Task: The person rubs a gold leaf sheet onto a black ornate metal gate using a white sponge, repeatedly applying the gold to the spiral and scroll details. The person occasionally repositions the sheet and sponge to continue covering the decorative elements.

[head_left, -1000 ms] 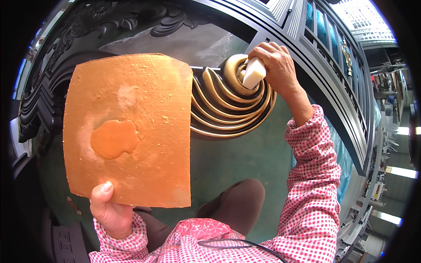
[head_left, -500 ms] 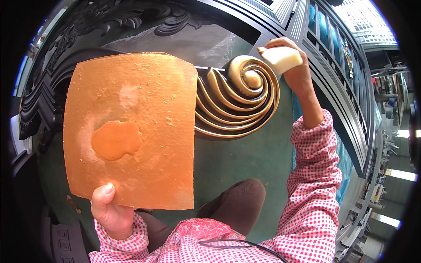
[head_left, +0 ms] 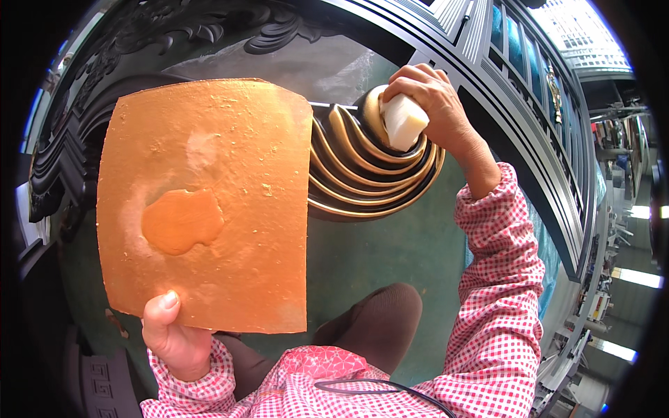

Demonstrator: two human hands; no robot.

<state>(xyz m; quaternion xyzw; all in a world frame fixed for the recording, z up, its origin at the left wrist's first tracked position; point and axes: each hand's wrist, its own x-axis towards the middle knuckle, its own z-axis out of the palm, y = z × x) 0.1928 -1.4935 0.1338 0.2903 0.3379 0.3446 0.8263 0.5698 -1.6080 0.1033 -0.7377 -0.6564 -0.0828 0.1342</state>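
Observation:
My left hand [head_left: 174,341] grips the lower edge of a flat square board [head_left: 258,279] coated in gold-orange paint, thumb on top and the fingers hidden beneath. A thicker wet puddle of orange paint [head_left: 182,221] lies at its middle. Up at the right, my right hand [head_left: 435,104] is closed round a pale cream sponge block [head_left: 405,122]. The sponge rests against the rolled end of a carved scroll [head_left: 369,181], covering much of the spiral. The scroll is black with gold on its raised ridges. The board hides its left part.
Dark carved leaf ornament [head_left: 167,31] curves across the upper left. A black panelled frame [head_left: 516,104] with blue sheeting runs along the right. Below lies a green floor [head_left: 376,258]. My bent knee [head_left: 376,320] and a black cord [head_left: 390,386] show near the bottom.
My right hand has moved left and down with the sponge, from beside the scroll onto its spiral. The board has shifted very slightly to the left.

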